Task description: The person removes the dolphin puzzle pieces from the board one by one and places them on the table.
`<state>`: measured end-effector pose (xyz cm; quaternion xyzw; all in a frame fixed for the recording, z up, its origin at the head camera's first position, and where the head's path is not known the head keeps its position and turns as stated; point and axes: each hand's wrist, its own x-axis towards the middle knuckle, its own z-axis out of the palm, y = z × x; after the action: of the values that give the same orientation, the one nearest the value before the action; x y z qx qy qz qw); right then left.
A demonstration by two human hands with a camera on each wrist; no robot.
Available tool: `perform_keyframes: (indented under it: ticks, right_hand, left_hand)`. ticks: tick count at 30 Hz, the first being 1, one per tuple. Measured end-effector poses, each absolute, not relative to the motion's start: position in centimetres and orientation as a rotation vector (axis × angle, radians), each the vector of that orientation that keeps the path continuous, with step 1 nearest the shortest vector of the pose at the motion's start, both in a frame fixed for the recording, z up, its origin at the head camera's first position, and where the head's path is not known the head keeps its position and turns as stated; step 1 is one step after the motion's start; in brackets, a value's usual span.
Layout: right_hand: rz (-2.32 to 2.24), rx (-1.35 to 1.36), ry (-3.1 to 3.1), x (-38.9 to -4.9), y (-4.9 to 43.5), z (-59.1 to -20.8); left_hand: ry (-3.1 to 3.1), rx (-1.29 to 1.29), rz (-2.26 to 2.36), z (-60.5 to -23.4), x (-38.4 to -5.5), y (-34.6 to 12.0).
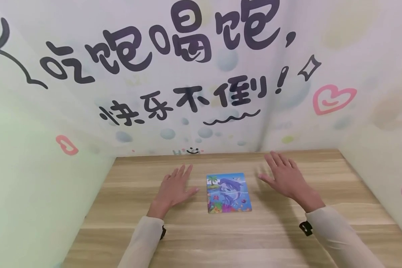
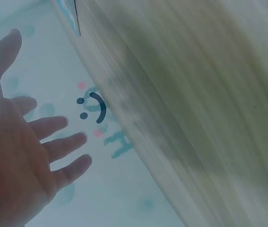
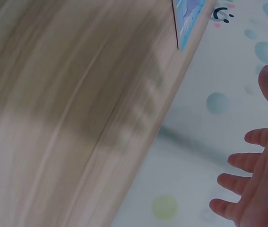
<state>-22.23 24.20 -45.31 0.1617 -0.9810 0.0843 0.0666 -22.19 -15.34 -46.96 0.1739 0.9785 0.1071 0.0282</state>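
A flat rectangular picture board [image 1: 229, 192] with dolphins, a palm tree and coral lies on the wooden table. To its left, my left hand [image 1: 175, 189] is held with fingers spread and nothing in it. My right hand [image 1: 288, 179] is on the other side, fingers extended, also holding nothing; its shadow falls on the wood. In the left wrist view, the left hand [image 2: 15, 156] shows an open palm above the table. The right wrist view has the right hand [image 3: 261, 175] with its fingers apart and a corner of the picture board [image 3: 187, 19] at the top.
The wood-grain table [image 1: 234, 242] meets a white back wall [image 1: 154, 137] printed with large black characters, bubbles and a smiley. Pale side walls [image 1: 26, 178] close in the left and right. Each sleeve has a black band at the wrist [image 1: 306, 228].
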Motion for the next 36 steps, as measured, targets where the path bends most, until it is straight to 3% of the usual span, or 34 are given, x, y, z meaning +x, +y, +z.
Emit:
perform_keyframes:
  ticks: [21,36]
  right_hand:
    - [0.44,0.613,-3.019,-23.9,18.9,-47.3]
    - [0.568,0.72,-3.08,-24.6,15.4,-48.4]
  left_hand:
    - [2.796,0.58,0.416,-48.2,-22.3,-12.6]
    - [2.704,0.607,0.152,-49.2,-22.4,-9.5]
